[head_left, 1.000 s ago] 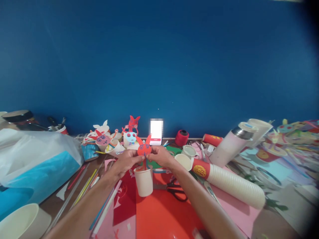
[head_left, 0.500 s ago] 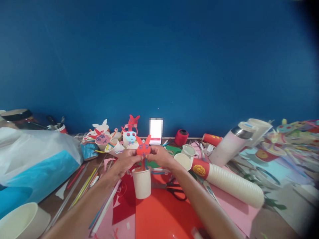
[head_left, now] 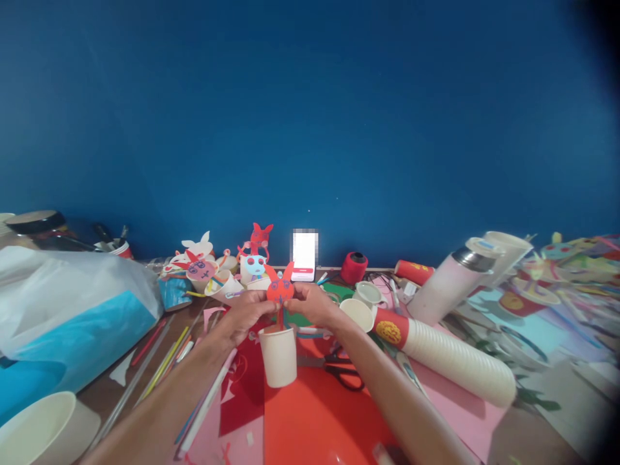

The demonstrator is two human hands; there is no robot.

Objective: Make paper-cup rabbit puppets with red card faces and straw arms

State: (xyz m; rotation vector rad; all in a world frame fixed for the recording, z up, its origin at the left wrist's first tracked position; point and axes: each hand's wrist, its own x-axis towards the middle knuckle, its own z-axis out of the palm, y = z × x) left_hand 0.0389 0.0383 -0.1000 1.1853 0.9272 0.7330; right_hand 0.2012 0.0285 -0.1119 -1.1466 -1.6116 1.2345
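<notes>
Because both the left hand (head_left: pixel 248 314) and right hand (head_left: pixel 314 303) pinch the orange paper head (head_left: pixel 279 290), uneven pulling could tear it.

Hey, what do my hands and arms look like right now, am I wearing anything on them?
Your left hand and right hand are bare, without gloves. No watch or bracelet shows on either wrist, and no sleeve covers the visible left forearm or right forearm. Some fingers are hidden, so I can't rule out rings.
</notes>
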